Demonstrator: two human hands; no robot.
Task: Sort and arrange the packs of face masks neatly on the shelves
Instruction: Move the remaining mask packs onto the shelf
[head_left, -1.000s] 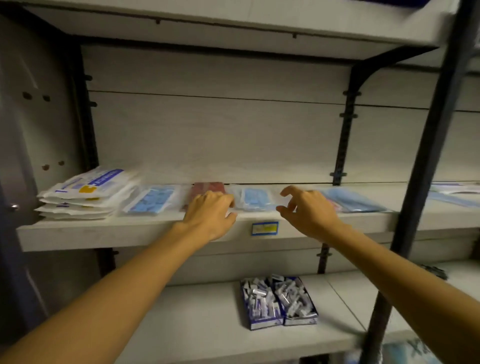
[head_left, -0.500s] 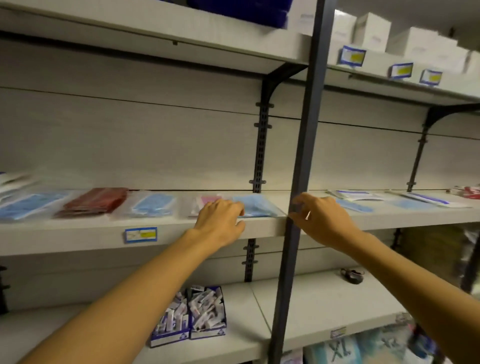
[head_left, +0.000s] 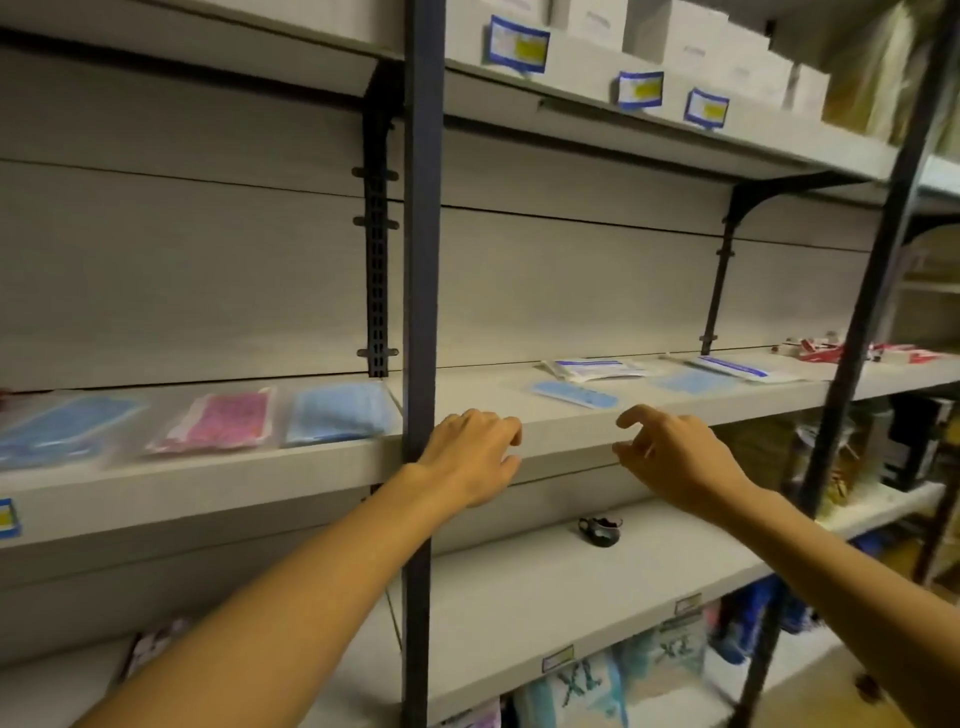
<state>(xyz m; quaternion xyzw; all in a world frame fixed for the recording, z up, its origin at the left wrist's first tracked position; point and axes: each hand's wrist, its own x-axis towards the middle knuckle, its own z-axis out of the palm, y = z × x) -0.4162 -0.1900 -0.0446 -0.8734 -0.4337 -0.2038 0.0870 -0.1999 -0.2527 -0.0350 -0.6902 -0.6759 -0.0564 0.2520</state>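
On the middle shelf (head_left: 218, 483), left bay, lie side by side a blue mask pack (head_left: 62, 428), a pink mask pack (head_left: 221, 423) and another blue mask pack (head_left: 337, 413). In the right bay lie a thin blue pack (head_left: 574, 394), a white pack with a blue stripe (head_left: 597, 368), a pale blue pack (head_left: 693, 382) and a white flat pack (head_left: 740, 368). My left hand (head_left: 470, 454) hovers at the shelf's front edge just right of the dark upright post (head_left: 421, 312), fingers curled and holding nothing. My right hand (head_left: 675, 454) hovers beside it, fingers apart, empty.
White boxes (head_left: 675, 31) with blue-yellow price tags (head_left: 519, 44) fill the upper shelf. Red and white small boxes (head_left: 821, 349) lie at the far right. A small dark object (head_left: 600, 530) sits on the lower shelf. Bagged goods (head_left: 582, 686) sit below; a second post (head_left: 857, 338) stands right.
The view has swung right along the shelf. Both hands left the packs in the left bay and now hover past the post, in front of the right bay.
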